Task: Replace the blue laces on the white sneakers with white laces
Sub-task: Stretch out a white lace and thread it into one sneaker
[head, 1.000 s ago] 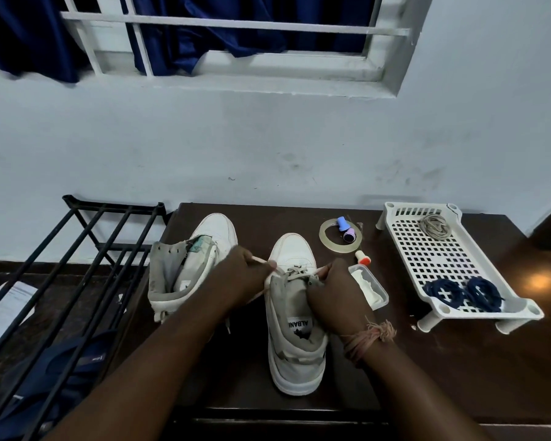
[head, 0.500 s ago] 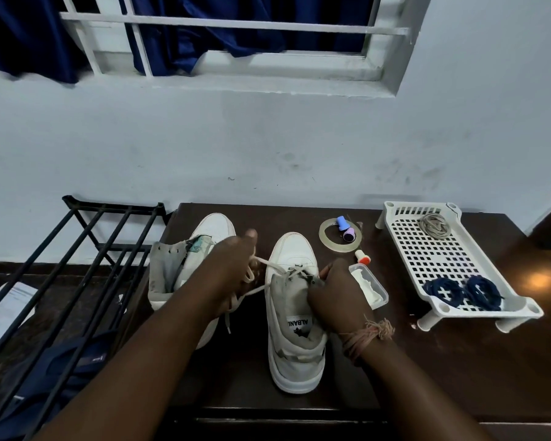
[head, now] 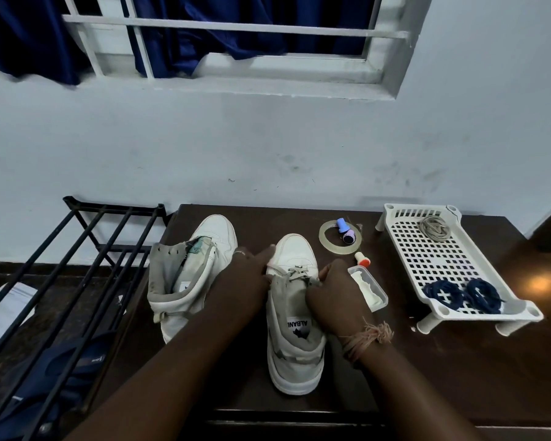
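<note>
Two white high-top sneakers stand on the dark table [head: 442,361], toes toward the wall. The left sneaker [head: 210,240] has bare eyelets and an open tongue. The right sneaker [head: 295,354] carries a white lace [head: 297,271] across its lowest eyelets. My left hand [head: 245,276] is against this shoe's left eyelet flap with the lace end hidden in its fingers and the index finger straight. My right hand [head: 334,292] grips the right eyelet flap with curled fingers. Two coiled blue laces [head: 444,294] lie in the white tray [head: 411,249], with another pale lace [head: 434,229] at its far end.
A tape ring [head: 326,241], two small thread spools [head: 345,232], a glue bottle [head: 361,259] and a clear plastic box [head: 369,289] sit right of the shoes. A black metal rack [head: 86,249] stands left of the table, with dark slippers [head: 61,377] below it.
My left hand, which had pulled the white lace out to the left, has come back against the shoe's left flap. The right hand has stayed on the right flap.
</note>
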